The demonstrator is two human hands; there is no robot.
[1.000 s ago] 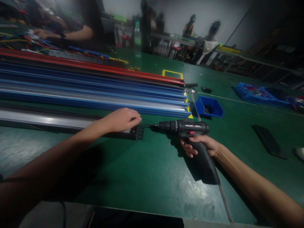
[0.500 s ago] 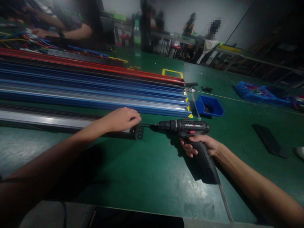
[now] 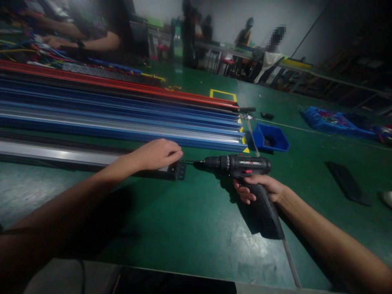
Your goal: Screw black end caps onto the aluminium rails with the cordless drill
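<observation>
A black power drill (image 3: 248, 164) lies level in my right hand (image 3: 260, 188), whose fingers wrap round its grip. Its thin bit points left and reaches the end of a black and silver rail (image 3: 67, 157) with a slotted black end bracket (image 3: 181, 172). My left hand (image 3: 161, 154) rests over that rail end, palm down, with fingers bent and pressed together beside the bit tip. Whatever its fingertips pinch is too small or hidden to make out.
Blue rails (image 3: 122, 118) and red rails (image 3: 122, 83) lie behind on the green table (image 3: 183, 228). A blue bin (image 3: 271, 136) stands right of them, and a flat black piece (image 3: 347, 182) farther right. At the back left, a person's arm (image 3: 98, 43) is near coloured wires (image 3: 45, 51).
</observation>
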